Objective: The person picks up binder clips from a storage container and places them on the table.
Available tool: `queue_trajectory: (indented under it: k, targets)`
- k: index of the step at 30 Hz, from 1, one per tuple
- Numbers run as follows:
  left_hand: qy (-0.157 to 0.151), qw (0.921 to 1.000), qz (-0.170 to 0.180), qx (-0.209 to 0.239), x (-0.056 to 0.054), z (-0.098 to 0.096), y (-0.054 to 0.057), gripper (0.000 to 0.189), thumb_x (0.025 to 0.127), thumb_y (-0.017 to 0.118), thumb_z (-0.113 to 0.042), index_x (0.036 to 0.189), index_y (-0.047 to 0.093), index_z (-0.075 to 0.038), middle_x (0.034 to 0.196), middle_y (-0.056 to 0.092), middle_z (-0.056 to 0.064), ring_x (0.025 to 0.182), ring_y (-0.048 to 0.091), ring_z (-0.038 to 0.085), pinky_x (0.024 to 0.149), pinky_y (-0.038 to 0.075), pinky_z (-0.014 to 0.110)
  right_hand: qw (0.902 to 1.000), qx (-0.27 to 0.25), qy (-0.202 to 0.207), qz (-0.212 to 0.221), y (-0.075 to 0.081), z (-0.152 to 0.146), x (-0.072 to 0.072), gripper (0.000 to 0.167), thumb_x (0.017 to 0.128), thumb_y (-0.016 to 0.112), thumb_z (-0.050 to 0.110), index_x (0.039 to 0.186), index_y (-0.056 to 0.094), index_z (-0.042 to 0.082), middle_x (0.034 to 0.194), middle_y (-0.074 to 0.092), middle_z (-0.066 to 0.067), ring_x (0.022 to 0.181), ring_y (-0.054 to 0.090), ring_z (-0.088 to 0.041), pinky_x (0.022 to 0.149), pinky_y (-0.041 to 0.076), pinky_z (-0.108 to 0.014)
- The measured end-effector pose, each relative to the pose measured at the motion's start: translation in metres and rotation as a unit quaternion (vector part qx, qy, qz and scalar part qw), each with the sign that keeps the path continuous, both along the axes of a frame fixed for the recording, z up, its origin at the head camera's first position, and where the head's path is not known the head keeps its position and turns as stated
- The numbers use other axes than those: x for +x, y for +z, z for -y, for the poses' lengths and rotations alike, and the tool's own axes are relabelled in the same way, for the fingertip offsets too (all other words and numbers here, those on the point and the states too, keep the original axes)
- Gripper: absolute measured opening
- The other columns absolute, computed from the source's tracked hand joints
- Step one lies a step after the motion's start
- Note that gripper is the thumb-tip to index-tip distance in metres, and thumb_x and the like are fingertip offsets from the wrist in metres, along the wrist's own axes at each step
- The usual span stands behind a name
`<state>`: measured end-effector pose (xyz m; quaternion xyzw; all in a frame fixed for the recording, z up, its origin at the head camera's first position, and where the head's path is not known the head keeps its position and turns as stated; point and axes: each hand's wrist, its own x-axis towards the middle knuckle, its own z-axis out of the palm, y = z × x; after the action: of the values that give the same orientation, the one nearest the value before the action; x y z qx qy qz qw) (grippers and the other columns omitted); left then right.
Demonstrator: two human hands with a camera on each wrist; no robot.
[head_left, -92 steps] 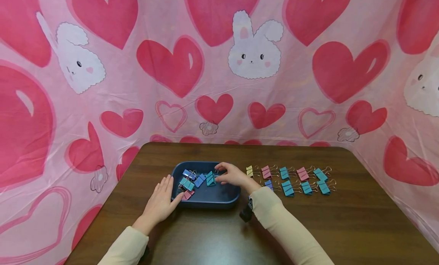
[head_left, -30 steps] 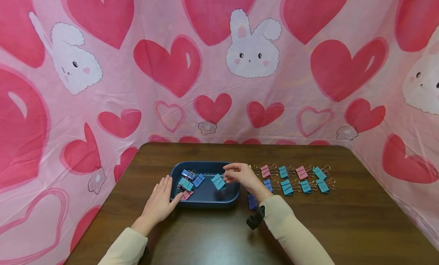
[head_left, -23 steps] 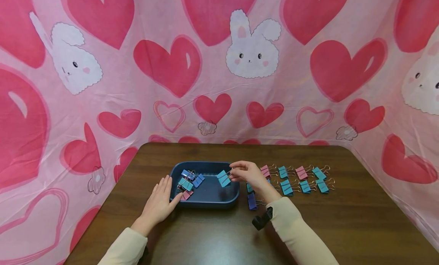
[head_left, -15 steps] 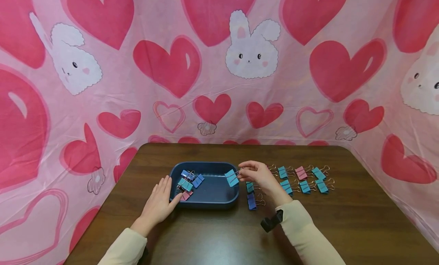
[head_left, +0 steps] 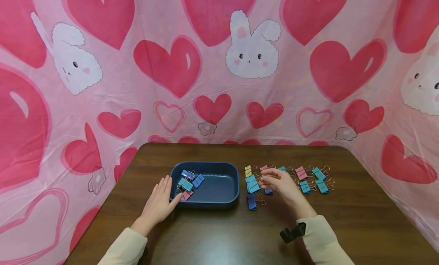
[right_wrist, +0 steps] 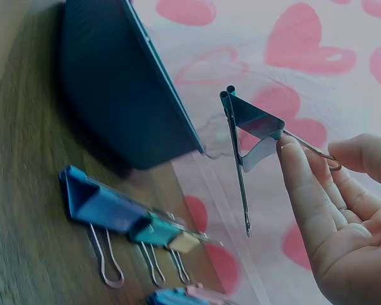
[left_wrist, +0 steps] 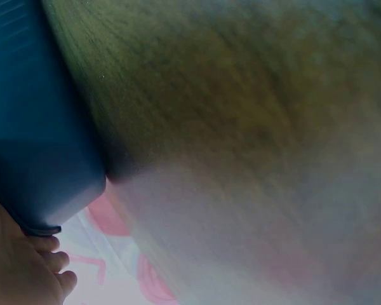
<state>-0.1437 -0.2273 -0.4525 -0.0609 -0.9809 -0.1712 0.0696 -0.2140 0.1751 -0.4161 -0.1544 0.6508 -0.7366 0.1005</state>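
My right hand [head_left: 284, 185] pinches a teal binder clip [right_wrist: 257, 117] by one wire handle, between thumb and fingers. The clip's other handle hangs down in the right wrist view. In the head view this clip overlaps a teal clip on the table, just right of the dark blue tray [head_left: 209, 205]. My left hand [head_left: 158, 199] rests along the tray's left rim, fingers straight and thumb over the near corner. Inside the tray, on its left side, lie blue clips [head_left: 198, 180], a teal clip [head_left: 185, 184] and a pink clip [head_left: 186, 195].
Right of the tray, binder clips lie in rows on the wooden table [head_left: 205, 238], handles pointing right. Among them are a yellow clip [head_left: 248, 171], a dark blue clip [head_left: 252, 202], a pink clip [head_left: 301, 173] and several teal ones. My right forearm hides some. A heart-patterned cloth [head_left: 219, 74] hangs behind.
My right hand has lifted a teal binder clip from the tray and carried it right, past the rim, over the clips on the table. The left hand has stayed on the tray.
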Motion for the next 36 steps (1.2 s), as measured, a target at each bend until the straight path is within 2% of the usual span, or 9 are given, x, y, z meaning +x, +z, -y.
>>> queue_trajectory:
  k: [6, 9, 14, 18, 24, 36]
  targets:
    - [-0.001, 1.0000, -0.001, 0.002, -0.001, -0.001, 0.001, 0.079, 0.089, 0.052, -0.047, 0.141, 0.025, 0.006, 0.146, 0.022, 0.024, 0.134, 0.017, 0.041, 0.106, 0.015, 0.054, 0.9987, 0.032, -0.037, -0.016, 0.000, -0.023, 0.006, 0.022, 0.093, 0.054, 0.010, 0.105, 0.056, -0.009, 0.092, 0.064, -0.019, 0.079, 0.067, -0.022, 0.072, 0.054, -0.035]
    - [-0.002, 1.0000, -0.003, 0.002, -0.001, -0.002, 0.001, 0.079, 0.089, 0.052, -0.046, 0.141, 0.026, 0.007, 0.146, 0.022, 0.024, 0.133, 0.017, 0.041, 0.105, 0.015, 0.054, 0.9978, 0.050, -0.039, -0.019, -0.003, -0.032, 0.007, 0.020, 0.094, 0.052, 0.009, 0.103, 0.057, -0.008, 0.093, 0.063, -0.023, 0.080, 0.067, -0.022, 0.072, 0.054, -0.035]
    - [-0.002, 1.0000, -0.005, 0.001, -0.002, -0.002, 0.001, 0.078, 0.090, 0.052, -0.046, 0.141, 0.026, 0.007, 0.146, 0.022, 0.024, 0.133, 0.017, 0.041, 0.105, 0.015, 0.054, 0.9973, 0.059, -0.043, -0.003, -0.011, -0.043, 0.010, 0.017, 0.093, 0.053, 0.006, 0.102, 0.057, -0.008, 0.093, 0.062, -0.024, 0.079, 0.066, -0.021, 0.071, 0.054, -0.035]
    - [-0.003, 1.0000, -0.007, 0.002, -0.002, -0.002, 0.001, 0.078, 0.090, 0.052, -0.046, 0.141, 0.026, 0.007, 0.146, 0.022, 0.024, 0.133, 0.017, 0.041, 0.105, 0.015, 0.055, 0.9970, 0.061, -0.047, 0.013, -0.018, -0.049, 0.013, 0.022, 0.092, 0.053, 0.004, 0.105, 0.054, -0.015, 0.091, 0.062, -0.022, 0.078, 0.066, -0.020, 0.070, 0.054, -0.035]
    - [-0.003, 1.0000, -0.006, 0.002, -0.002, -0.002, 0.002, 0.078, 0.090, 0.052, -0.046, 0.141, 0.026, 0.007, 0.146, 0.022, 0.025, 0.133, 0.017, 0.042, 0.105, 0.015, 0.054, 0.9966, 0.070, -0.036, 0.024, -0.027, -0.055, 0.016, 0.035, 0.093, 0.052, 0.003, 0.111, 0.043, -0.026, 0.089, 0.063, -0.017, 0.077, 0.065, -0.019, 0.071, 0.054, -0.035]
    - [-0.002, 1.0000, -0.004, 0.001, 0.000, -0.002, 0.001, 0.078, 0.090, 0.052, -0.046, 0.141, 0.026, 0.008, 0.146, 0.022, 0.025, 0.133, 0.018, 0.041, 0.105, 0.015, 0.054, 0.9943, 0.101, -0.010, 0.033, -0.039, -0.058, 0.017, 0.036, 0.094, 0.050, 0.005, 0.113, 0.043, -0.025, 0.088, 0.063, -0.017, 0.078, 0.066, -0.022, 0.071, 0.054, -0.036]
